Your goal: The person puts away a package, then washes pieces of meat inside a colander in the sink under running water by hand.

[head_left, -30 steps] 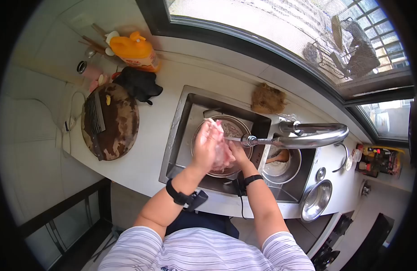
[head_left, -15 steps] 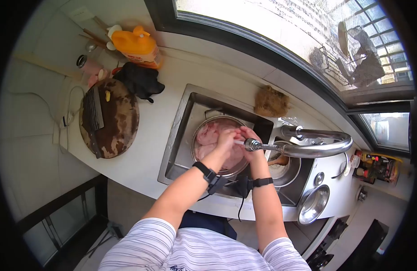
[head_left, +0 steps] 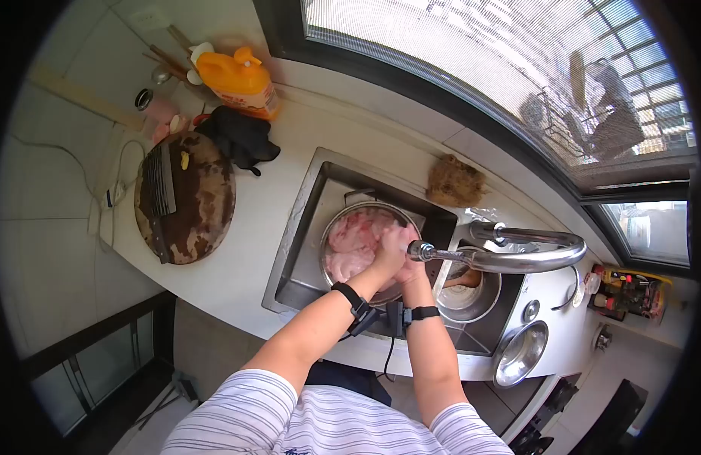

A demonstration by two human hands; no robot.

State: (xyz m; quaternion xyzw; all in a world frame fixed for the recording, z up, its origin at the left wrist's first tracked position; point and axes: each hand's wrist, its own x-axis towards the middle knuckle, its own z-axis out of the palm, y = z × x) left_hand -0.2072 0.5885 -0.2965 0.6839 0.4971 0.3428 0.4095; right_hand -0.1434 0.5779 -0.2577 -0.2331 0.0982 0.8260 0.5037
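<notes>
Pale pink raw meat (head_left: 350, 236) fills a round metal pot (head_left: 328, 281) standing in the left sink basin. Both my hands are pressed together at the pot's right side, below the faucet's spout (head_left: 422, 251). My left hand (head_left: 393, 249) is closed, its fingers curled in against the other hand; what lies between them is hidden. Partly behind the spout, my right hand (head_left: 413, 270) touches the left, and its fingers are mostly out of sight. Black straps circle both wrists.
A wooden-handled utensil lies in a second metal pot (head_left: 472, 303) in the right basin. Beside it are a steel bowl (head_left: 522, 353) and a brown scrubber (head_left: 455, 182). At left, a cleaver (head_left: 159, 186) rests on a round chopping board (head_left: 202, 205), near a black cloth (head_left: 239, 139) and an orange jug (head_left: 237, 80).
My hands have drawn closer together, with the left wrapped in against the right. More meat shows in the pot. The view has shifted slightly.
</notes>
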